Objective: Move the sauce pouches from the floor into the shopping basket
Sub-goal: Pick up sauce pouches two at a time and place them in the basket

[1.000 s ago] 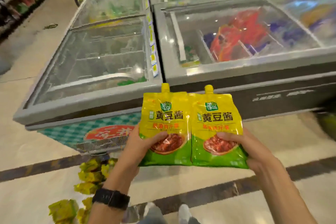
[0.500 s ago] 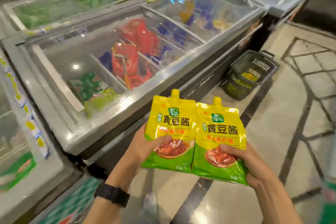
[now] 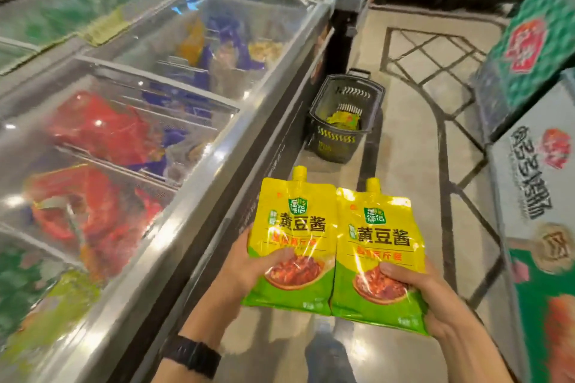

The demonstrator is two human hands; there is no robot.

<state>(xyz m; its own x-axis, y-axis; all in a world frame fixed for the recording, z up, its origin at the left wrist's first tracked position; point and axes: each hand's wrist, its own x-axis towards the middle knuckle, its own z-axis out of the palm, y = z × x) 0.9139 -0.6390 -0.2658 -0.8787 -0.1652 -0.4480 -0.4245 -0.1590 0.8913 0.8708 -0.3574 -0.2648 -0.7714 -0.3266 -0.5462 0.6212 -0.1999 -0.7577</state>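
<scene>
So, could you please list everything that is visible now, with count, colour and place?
Yellow-green plastic sauce pouches: two held, left one, right one; more lie in the basket.
Dark plastic shopping basket: one, on floor beside the freezer.
Glass-topped grey chest freezers: a row, left side.
Printed cardboard boxes: stacked, right side.
Black wristwatch: one, left wrist.
Left hand: grips left pouch.
Right hand: grips right pouch.

Left hand [image 3: 249,270] and right hand [image 3: 435,298] are raised side by side, each gripping a pouch.
</scene>
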